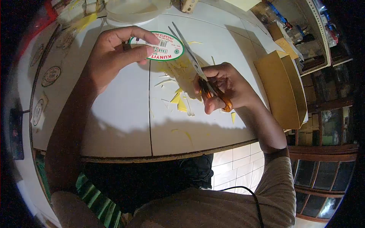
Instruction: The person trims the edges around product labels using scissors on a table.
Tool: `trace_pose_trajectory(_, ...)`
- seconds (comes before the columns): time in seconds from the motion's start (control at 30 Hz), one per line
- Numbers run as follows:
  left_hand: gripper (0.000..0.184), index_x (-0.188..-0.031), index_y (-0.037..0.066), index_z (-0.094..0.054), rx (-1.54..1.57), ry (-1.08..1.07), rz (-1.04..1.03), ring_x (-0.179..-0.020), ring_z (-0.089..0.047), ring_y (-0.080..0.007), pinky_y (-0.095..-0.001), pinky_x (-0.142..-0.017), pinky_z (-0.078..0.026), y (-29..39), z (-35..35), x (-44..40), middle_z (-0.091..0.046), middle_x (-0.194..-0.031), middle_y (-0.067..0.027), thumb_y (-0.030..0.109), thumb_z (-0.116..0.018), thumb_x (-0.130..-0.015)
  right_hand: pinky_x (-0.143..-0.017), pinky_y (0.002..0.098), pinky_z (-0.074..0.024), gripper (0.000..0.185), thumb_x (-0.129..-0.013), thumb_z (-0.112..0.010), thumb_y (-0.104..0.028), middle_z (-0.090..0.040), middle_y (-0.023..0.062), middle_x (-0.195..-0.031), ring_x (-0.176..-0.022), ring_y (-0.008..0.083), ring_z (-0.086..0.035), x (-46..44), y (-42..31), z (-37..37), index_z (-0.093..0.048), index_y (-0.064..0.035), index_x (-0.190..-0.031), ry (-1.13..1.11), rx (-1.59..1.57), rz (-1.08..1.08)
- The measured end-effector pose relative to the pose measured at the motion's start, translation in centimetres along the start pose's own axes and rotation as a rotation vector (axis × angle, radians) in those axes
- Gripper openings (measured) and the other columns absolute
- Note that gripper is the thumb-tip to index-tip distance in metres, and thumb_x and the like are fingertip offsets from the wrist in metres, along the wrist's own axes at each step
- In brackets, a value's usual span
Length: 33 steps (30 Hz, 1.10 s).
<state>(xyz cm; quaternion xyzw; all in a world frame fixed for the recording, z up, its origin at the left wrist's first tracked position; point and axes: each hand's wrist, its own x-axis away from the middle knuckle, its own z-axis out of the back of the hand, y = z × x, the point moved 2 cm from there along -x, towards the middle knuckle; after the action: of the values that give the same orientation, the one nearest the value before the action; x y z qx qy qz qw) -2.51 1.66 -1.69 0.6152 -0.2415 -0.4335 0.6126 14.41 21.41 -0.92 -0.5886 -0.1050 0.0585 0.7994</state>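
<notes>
Head cam: oval label (173, 47) sits off the left hand (114, 53), thumb and fingers pinching its left end above the table (118, 117). Long axis runs roughly across my view, print upside down to me. Right hand (228, 85) is curled round the handles of the scissors (195, 60); blades slightly parted, pointing up-left past the label's right end. I read that edge-to-blade gap as the key relation: very close, contact I can't tell. Left hand is nearer the label. Yellow and white scraps (182, 104) lie below, between the hands.

Containers: round tub (135, 21) at the far edge, contents unclear to me. Cardboard box (272, 85) beyond the right forearm, can't see what's inside. Perforated rack (322, 41) upper right, mixed items in it.
</notes>
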Motion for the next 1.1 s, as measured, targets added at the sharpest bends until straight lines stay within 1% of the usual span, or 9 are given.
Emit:
trace_pose_trajectory(0.1, 0.018, -0.098, 0.003, -0.063, -0.006, 0.009, -0.011, -0.081, -0.055, -0.0099, -0.0239, -0.069, -0.046, 0.0, 0.0, 0.1, -0.063, -0.099, -0.0061, 0.012, -0.065, -0.081, -0.048, 0.0208, -0.0303, 0.039, -0.064, -0.088, -0.022, -0.049, -0.0052, -0.060, -0.055, 0.0028, -0.041, -0.1, 0.6, -0.4, -0.057, -0.0030, -0.079, 0.046, -0.105, 0.111)
trace_pose_trajectory(0.2, 0.019, -0.098, 0.003, -0.063, 0.019, 0.002, -0.014, -0.080, -0.055, -0.0097, -0.0237, -0.069, -0.046, 0.2, -0.1, 0.1, -0.063, -0.099, -0.0061, 0.011, -0.065, -0.081, -0.047, 0.0212, -0.0307, 0.039, -0.064, -0.088, -0.021, -0.049, -0.0047, -0.059, -0.054, 0.0030, -0.043, -0.1, -0.2, -0.2, -0.056, -0.0030, -0.079, 0.001, 0.006, 0.010)
trace_pose_trajectory(0.33, 0.019, -0.098, 0.003, -0.063, -0.002, 0.007, -0.004, -0.079, -0.055, -0.0096, -0.0234, -0.069, -0.046, 0.2, -0.1, 0.1, -0.062, -0.099, -0.0061, 0.011, -0.066, -0.081, -0.047, 0.0209, -0.0314, 0.038, -0.065, -0.087, -0.021, -0.050, -0.0039, -0.059, -0.053, 0.0033, -0.044, -0.1, 0.3, -0.3, -0.056, -0.0030, -0.079, 0.010, -0.032, 0.036)
trace_pose_trajectory(0.4, 0.019, -0.098, 0.003, -0.063, 0.003, 0.001, -0.001, -0.079, -0.055, -0.0096, -0.0231, -0.068, -0.046, 0.2, -0.1, 0.1, -0.062, -0.100, -0.0062, 0.010, -0.066, -0.081, -0.047, 0.0205, -0.0320, 0.039, -0.065, -0.087, -0.022, -0.051, -0.0032, -0.058, -0.052, 0.0037, -0.046, 0.0, 0.4, -0.3, -0.057, -0.0027, -0.079, 0.064, -0.048, 0.143)
trace_pose_trajectory(0.63, 0.020, -0.100, 0.003, -0.063, 0.013, 0.004, -0.005, -0.085, -0.057, -0.0107, -0.0237, -0.071, -0.047, -0.1, -0.1, 0.1, -0.062, -0.102, -0.0069, 0.011, -0.066, -0.082, -0.045, 0.0209, -0.0322, 0.042, -0.064, -0.087, -0.027, -0.051, -0.0023, -0.056, -0.050, 0.0042, -0.046, -0.2, 0.3, -0.2, -0.057, -0.0021, -0.079, 0.008, -0.024, 0.054)
trace_pose_trajectory(0.7, 0.020, -0.100, 0.002, -0.066, 0.032, 0.041, -0.048, -0.069, -0.060, -0.0076, -0.0206, -0.067, -0.048, 0.0, -0.2, 0.0, -0.067, -0.091, -0.0068, 0.008, -0.068, -0.081, -0.044, 0.0214, -0.0331, 0.042, -0.064, -0.087, -0.027, -0.051, -0.0017, -0.056, -0.049, 0.0045, -0.047, -0.1, 0.2, -0.2, -0.057, -0.0020, -0.079, 0.017, -0.030, 0.063)
trace_pose_trajectory(0.83, 0.020, -0.100, 0.002, -0.066, 0.062, 0.033, -0.048, -0.068, -0.059, -0.0074, -0.0202, -0.066, -0.047, 0.0, -0.1, 0.1, -0.067, -0.090, -0.0064, 0.008, -0.068, -0.081, -0.044, 0.0216, -0.0339, 0.043, -0.064, -0.087, -0.027, -0.052, -0.0013, -0.056, -0.049, 0.0050, -0.048, -0.2, 0.3, 0.0, -0.057, -0.0020, -0.080, 0.025, -0.014, 0.036)
trace_pose_trajectory(0.9, 0.021, -0.101, 0.003, -0.063, -0.004, -0.002, 0.003, -0.088, -0.058, -0.0119, -0.0246, -0.071, -0.048, 0.2, 0.0, 0.1, -0.062, -0.104, -0.0072, 0.013, -0.065, -0.082, -0.044, 0.0216, -0.0339, 0.043, -0.063, -0.087, -0.028, -0.052, -0.0014, -0.056, -0.048, 0.0051, -0.048, -0.2, 0.0, 0.0, -0.057, -0.0021, -0.079, 0.019, 0.019, 0.034)
trace_pose_trajectory(1.1, 0.021, -0.099, 0.003, -0.063, -0.019, -0.003, 0.018, -0.087, -0.057, -0.0111, -0.0239, -0.069, -0.047, 0.4, 0.0, 0.1, -0.062, -0.103, -0.0073, 0.013, -0.066, -0.081, -0.043, 0.0226, -0.0330, 0.041, -0.063, -0.087, -0.025, -0.051, -0.0014, -0.053, -0.048, 0.0046, -0.048, -0.2, -0.3, 0.3, -0.056, -0.0029, -0.077, -0.009, 0.109, 0.042)
